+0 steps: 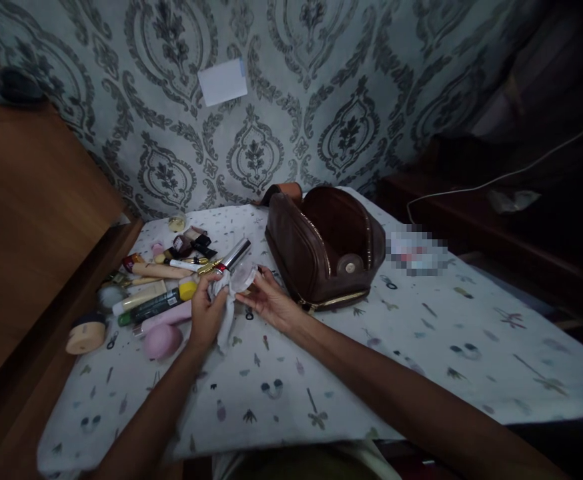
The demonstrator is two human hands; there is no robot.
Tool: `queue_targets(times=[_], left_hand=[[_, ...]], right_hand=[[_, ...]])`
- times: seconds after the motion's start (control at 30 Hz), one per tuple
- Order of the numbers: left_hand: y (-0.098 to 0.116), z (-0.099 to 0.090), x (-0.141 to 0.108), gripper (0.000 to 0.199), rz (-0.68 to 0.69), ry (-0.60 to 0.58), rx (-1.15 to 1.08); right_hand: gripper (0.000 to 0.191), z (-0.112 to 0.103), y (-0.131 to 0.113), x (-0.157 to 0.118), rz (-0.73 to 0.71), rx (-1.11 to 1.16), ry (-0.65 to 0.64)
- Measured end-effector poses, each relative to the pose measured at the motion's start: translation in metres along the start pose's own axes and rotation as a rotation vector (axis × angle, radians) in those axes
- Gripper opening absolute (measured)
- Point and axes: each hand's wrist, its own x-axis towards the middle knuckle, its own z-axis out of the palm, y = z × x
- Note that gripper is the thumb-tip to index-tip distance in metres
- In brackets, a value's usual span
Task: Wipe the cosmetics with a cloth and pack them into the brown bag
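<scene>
My left hand (207, 308) is closed on a crumpled white cloth (226, 320), whose loose end hangs down toward the table. In my right hand (270, 301) is a small clear round container (244, 276), gripped between the thumb and fingers. The cloth meets the near side of this container. Just beyond both hands is a shiny silver tube (235, 255); whether it touches my left fingers I cannot tell. To the right of my right hand stands a brown toiletry bag (291, 250), its zipped top wide open and its inside dark.
Left of my hands lie a pink makeup sponge (162, 341), a green tube with a yellow cap (156, 305), a beige bottle with a black cap (86, 333), brushes and several other cosmetics. A wooden cabinet (36, 220) borders the patterned tablecloth (316, 373). A blurred item (415, 252) lies right.
</scene>
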Motion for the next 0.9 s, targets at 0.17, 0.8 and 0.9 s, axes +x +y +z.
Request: queue_targets(times=[0.17, 0.8, 0.9], left_hand=[[0.013, 0.002, -0.007, 0.016, 0.161, -0.105, 0.105], [0.011, -0.009, 0.007, 0.027, 0.153, -0.093, 0.238], [0.005, -0.009, 0.009, 0.026, 0.062, -0.113, 0.207]], right_hand=[[0.057, -0.003, 0.001, 0.003, -0.046, -0.055, 0.03], [0.055, 0.004, -0.004, -0.009, 0.066, -0.308, -0.208], [0.053, 0.001, -0.005, -0.005, 0.064, -0.218, -0.181]])
